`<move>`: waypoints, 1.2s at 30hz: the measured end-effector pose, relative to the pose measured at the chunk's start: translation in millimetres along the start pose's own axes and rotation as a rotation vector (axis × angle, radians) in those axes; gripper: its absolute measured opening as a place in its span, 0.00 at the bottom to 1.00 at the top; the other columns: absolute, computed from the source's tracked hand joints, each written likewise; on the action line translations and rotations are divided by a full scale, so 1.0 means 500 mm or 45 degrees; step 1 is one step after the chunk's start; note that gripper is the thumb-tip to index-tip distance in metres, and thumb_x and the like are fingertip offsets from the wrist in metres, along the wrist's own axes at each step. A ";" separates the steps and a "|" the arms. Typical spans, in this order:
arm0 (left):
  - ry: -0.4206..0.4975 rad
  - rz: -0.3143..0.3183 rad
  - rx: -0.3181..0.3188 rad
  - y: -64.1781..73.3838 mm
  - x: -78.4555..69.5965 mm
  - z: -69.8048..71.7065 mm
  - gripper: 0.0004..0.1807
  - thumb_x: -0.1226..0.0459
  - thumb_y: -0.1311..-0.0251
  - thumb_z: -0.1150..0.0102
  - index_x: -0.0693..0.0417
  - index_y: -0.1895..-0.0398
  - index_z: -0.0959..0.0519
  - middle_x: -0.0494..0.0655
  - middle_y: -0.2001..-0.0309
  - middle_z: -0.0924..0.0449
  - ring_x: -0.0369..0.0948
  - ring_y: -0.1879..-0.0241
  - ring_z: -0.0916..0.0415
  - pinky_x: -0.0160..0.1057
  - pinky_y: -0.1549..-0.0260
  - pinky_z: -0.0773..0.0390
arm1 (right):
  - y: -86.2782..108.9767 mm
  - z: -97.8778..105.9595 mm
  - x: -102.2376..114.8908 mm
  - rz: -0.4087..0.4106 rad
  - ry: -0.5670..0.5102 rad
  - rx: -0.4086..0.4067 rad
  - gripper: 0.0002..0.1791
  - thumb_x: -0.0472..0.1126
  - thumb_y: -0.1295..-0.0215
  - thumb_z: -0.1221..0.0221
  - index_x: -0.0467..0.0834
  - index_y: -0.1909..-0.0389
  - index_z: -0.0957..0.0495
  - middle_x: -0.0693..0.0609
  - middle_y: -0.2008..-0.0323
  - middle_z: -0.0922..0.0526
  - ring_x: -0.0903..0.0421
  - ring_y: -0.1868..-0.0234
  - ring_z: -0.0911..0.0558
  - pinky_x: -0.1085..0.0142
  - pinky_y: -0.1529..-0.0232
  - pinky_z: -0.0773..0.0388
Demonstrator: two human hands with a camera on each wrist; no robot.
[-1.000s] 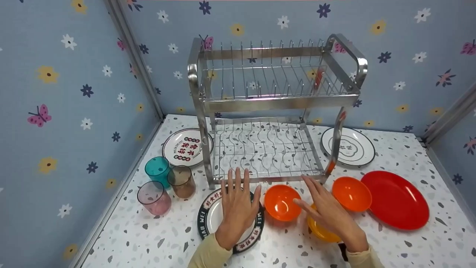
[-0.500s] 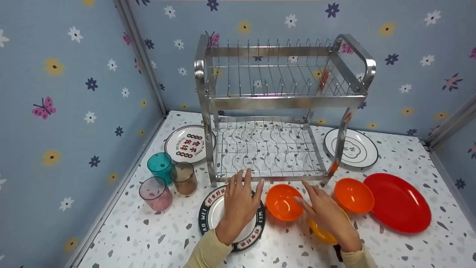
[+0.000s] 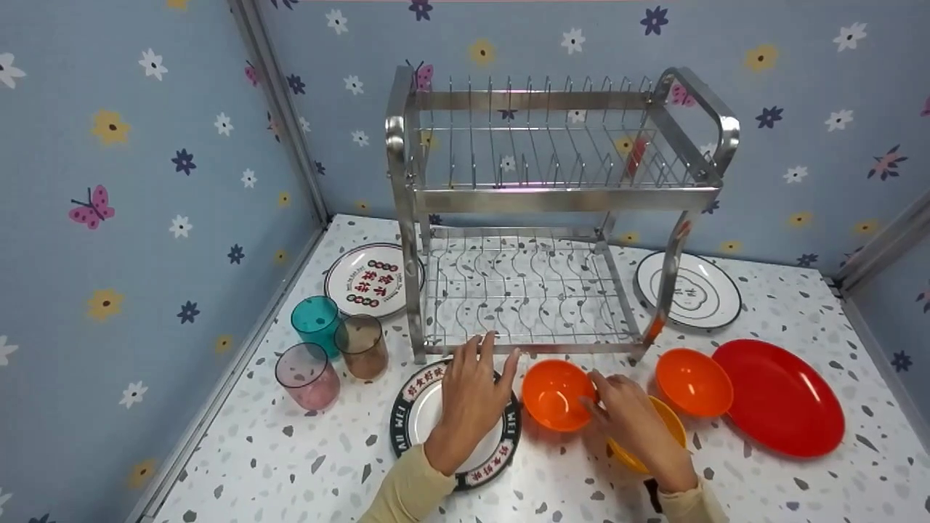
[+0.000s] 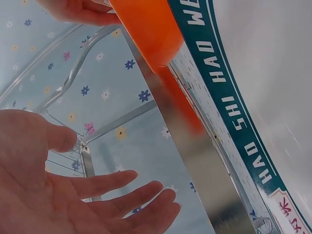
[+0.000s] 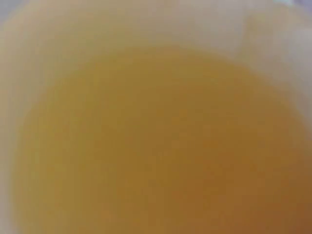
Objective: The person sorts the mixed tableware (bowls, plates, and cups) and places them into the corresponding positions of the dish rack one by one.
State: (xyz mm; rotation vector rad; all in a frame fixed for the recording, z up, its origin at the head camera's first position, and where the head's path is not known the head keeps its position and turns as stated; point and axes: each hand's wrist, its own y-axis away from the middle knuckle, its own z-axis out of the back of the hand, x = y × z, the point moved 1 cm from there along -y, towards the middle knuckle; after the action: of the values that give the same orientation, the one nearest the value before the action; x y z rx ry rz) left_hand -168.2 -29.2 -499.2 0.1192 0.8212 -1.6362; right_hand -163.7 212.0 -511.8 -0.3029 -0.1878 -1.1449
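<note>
My right hand (image 3: pixel 633 421) pinches the right rim of an orange bowl (image 3: pixel 554 407), thumb and bent fingers right at its edge. The left wrist view shows those fingertips against the same bowl (image 4: pixel 151 29). Under the right hand sits a yellow bowl (image 3: pixel 673 425), partly hidden; its blurred yellow surface (image 5: pixel 156 146) fills the right wrist view. My left hand (image 3: pixel 471 403) hovers over a white plate with a dark lettered rim (image 3: pixel 399 428), fingers extended and thumb apart. In the left wrist view that hand (image 4: pixel 92 190) holds nothing.
Behind the hands stands a two-tier metal dish rack (image 3: pixel 567 200). Teal (image 3: pixel 316 327), brown (image 3: pixel 362 349) and pink (image 3: pixel 308 378) cups are at left. White plates (image 3: pixel 349 290) (image 3: pixel 716 309) flank the rack. Another orange bowl (image 3: pixel 694 383) overlaps a red oval plate (image 3: pixel 788 399).
My right hand has moved slightly left, its fingers bending from straight onto the orange bowl's rim. The left hand stays over the plate. The head view has shifted a little.
</note>
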 end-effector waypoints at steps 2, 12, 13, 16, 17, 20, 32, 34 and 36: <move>-0.003 -0.008 -0.016 0.001 0.000 -0.001 0.28 0.48 0.25 0.47 0.63 0.37 0.23 0.62 0.45 0.21 0.57 0.47 0.23 0.56 0.50 0.20 | -0.003 -0.002 0.004 -0.038 -0.003 -0.004 0.18 0.36 0.36 0.30 0.33 0.50 0.21 0.50 0.73 0.21 0.50 0.68 0.24 0.56 0.61 0.20; 0.045 0.052 0.054 0.003 -0.003 0.000 0.30 0.46 0.24 0.50 0.61 0.34 0.25 0.63 0.41 0.23 0.59 0.42 0.25 0.59 0.45 0.24 | -0.002 -0.015 0.032 -0.265 -0.026 0.077 0.11 0.36 0.32 0.33 0.33 0.56 0.23 0.48 0.76 0.23 0.51 0.72 0.26 0.59 0.64 0.21; 0.043 0.055 0.059 0.003 -0.004 0.000 0.30 0.46 0.24 0.50 0.61 0.34 0.25 0.63 0.41 0.23 0.59 0.42 0.25 0.59 0.44 0.24 | -0.002 -0.016 0.034 -0.273 -0.023 0.070 0.12 0.35 0.32 0.34 0.32 0.55 0.23 0.46 0.74 0.21 0.50 0.70 0.25 0.56 0.61 0.20; 0.025 0.049 0.054 0.003 -0.004 0.000 0.30 0.46 0.24 0.50 0.61 0.34 0.25 0.63 0.41 0.23 0.59 0.42 0.25 0.58 0.45 0.24 | 0.000 -0.018 0.038 -0.279 -0.025 0.032 0.13 0.31 0.32 0.35 0.31 0.51 0.23 0.40 0.69 0.16 0.46 0.66 0.22 0.49 0.50 0.19; 0.020 0.045 0.048 0.003 -0.004 0.000 0.30 0.46 0.24 0.50 0.61 0.34 0.25 0.63 0.42 0.23 0.59 0.43 0.25 0.58 0.45 0.24 | 0.001 -0.019 0.039 -0.273 -0.033 0.019 0.12 0.29 0.33 0.35 0.30 0.52 0.23 0.40 0.69 0.16 0.45 0.65 0.22 0.47 0.46 0.21; 0.019 0.038 0.038 0.002 -0.005 0.001 0.29 0.48 0.25 0.48 0.61 0.35 0.25 0.63 0.42 0.22 0.59 0.43 0.25 0.58 0.44 0.24 | 0.004 -0.022 0.042 -0.260 -0.086 -0.027 0.11 0.26 0.34 0.36 0.31 0.53 0.23 0.41 0.68 0.16 0.44 0.62 0.21 0.42 0.35 0.29; -0.004 0.018 0.019 0.003 -0.005 -0.006 0.29 0.47 0.25 0.48 0.62 0.36 0.24 0.61 0.43 0.22 0.56 0.44 0.25 0.56 0.46 0.24 | -0.015 -0.019 0.040 -0.317 -0.223 -0.037 0.17 0.20 0.38 0.37 0.32 0.50 0.25 0.39 0.63 0.16 0.48 0.65 0.18 0.49 0.53 0.15; -0.013 0.008 0.009 0.003 -0.005 -0.007 0.29 0.47 0.25 0.48 0.61 0.36 0.23 0.60 0.44 0.22 0.56 0.44 0.25 0.55 0.46 0.24 | -0.018 -0.019 0.039 -0.299 -0.259 -0.060 0.18 0.19 0.37 0.39 0.32 0.48 0.26 0.37 0.59 0.16 0.46 0.61 0.16 0.48 0.52 0.16; -0.017 0.002 0.005 0.004 -0.004 -0.007 0.29 0.47 0.24 0.48 0.61 0.37 0.23 0.60 0.44 0.21 0.56 0.44 0.25 0.55 0.46 0.24 | -0.019 -0.020 0.038 -0.259 -0.299 -0.105 0.20 0.19 0.36 0.40 0.32 0.45 0.27 0.36 0.55 0.16 0.44 0.57 0.15 0.48 0.50 0.17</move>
State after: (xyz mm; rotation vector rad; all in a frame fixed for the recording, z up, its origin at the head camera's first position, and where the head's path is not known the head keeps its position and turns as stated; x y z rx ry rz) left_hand -167.3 -25.5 -501.5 0.1118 0.8076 -1.6357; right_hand -164.7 188.9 -514.0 -0.5007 -0.3855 -1.3192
